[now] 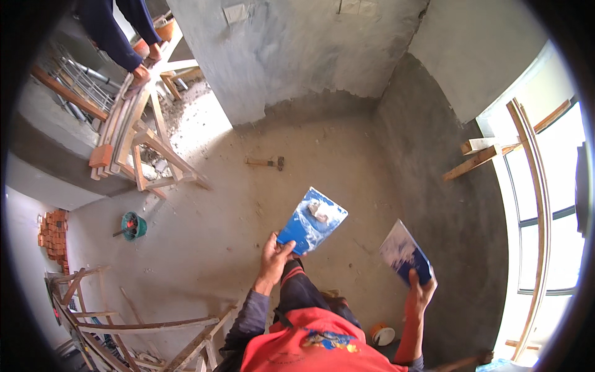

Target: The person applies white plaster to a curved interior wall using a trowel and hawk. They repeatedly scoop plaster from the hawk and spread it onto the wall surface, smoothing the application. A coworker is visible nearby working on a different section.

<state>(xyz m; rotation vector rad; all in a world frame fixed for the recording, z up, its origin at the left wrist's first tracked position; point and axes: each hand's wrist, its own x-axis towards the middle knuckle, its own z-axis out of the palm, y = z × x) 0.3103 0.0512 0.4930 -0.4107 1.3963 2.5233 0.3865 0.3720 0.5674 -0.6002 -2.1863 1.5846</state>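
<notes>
Head view: the left hand (274,255) pinches the lower corner of a blue pack (312,221), thumb on top, fingers beneath. The pack is held in the air above the concrete floor (211,204), tilted up to the right. The right hand (421,291) grips the lower edge of a second blue card (405,253), raised near the grey wall (452,204). A hammer (266,163) lies on the floor beyond the pack. Another person's hands (144,69) rest on a wooden trestle (133,133) at upper left.
</notes>
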